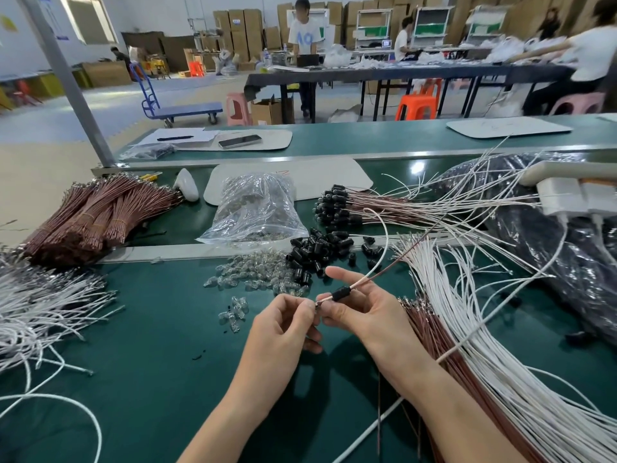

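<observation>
Both hands are meeting low over the green bench [150, 355], near the middle of the scene. The left hand [283, 325] is pinching the bare metal tip of a wire pair [367, 279] between thumb and fingertips, with the other fingers curling underneath. The right hand [364, 312] is gripping that same pair a touch further along, fingers wrapped round it, just where a black cap [342, 293] is sitting threaded on the strands. From there the white and brown strands are lifting off to the far right, clear of the bench.

Just beyond the hands a loose heap of black caps [310, 252] is lying against a scatter of clear bulbs [257, 272] on its left. Farther back a clear plastic bag [257, 208] is slumping on the belt. Far left, tied brown wire bundles [93, 218] are stacking up. Right of the right wrist, a fan of white wires [484, 322] is spreading over brown ones, and a row of capped wires [337, 205] is lying beyond.
</observation>
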`<act>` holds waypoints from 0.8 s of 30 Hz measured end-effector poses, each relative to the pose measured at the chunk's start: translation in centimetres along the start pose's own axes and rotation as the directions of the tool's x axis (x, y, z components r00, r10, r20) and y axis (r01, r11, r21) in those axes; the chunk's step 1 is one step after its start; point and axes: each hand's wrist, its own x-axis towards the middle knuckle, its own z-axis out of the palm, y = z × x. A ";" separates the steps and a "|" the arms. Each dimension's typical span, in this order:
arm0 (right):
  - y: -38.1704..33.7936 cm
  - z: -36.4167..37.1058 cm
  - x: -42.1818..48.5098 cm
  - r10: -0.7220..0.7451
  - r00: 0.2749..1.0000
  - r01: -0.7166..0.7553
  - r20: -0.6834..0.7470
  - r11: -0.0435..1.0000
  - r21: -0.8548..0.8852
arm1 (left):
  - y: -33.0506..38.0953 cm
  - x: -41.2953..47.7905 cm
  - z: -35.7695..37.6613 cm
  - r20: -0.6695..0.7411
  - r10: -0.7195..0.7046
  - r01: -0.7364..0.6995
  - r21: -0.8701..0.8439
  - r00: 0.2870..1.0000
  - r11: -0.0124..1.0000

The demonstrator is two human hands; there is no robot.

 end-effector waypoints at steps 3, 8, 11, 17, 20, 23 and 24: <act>-0.1 0.1 0.0 -0.010 1.000 0.010 -0.007 1.000 -0.023 | 0.1 0.0 0.0 0.002 -0.003 0.003 -0.005 1.000 1.000; -0.1 0.2 0.0 -0.008 1.000 0.008 -0.015 1.000 0.003 | 0.2 0.0 0.2 0.000 0.004 -0.004 0.007 1.000 1.000; 0.0 0.3 0.0 0.014 1.000 -0.013 -0.014 0.997 0.070 | 0.3 -0.2 0.5 -0.011 0.036 -0.035 0.036 0.999 0.999; -0.1 0.3 0.1 0.032 0.999 -0.033 0.013 0.995 0.092 | 0.6 -0.5 0.7 -0.032 0.064 -0.062 0.071 0.997 0.996; -0.1 0.3 0.1 0.052 0.998 -0.056 0.037 0.990 0.133 | 0.6 -0.5 0.6 -0.038 0.054 -0.051 0.062 0.998 0.997; -0.1 0.3 0.2 0.082 0.995 -0.091 0.054 0.978 0.190 | 0.5 -0.4 0.5 -0.041 0.037 -0.035 0.048 0.998 0.998; -0.1 0.3 0.3 0.084 0.995 -0.092 0.044 0.976 0.200 | 0.5 -0.3 0.5 -0.038 0.034 -0.032 0.048 0.999 0.998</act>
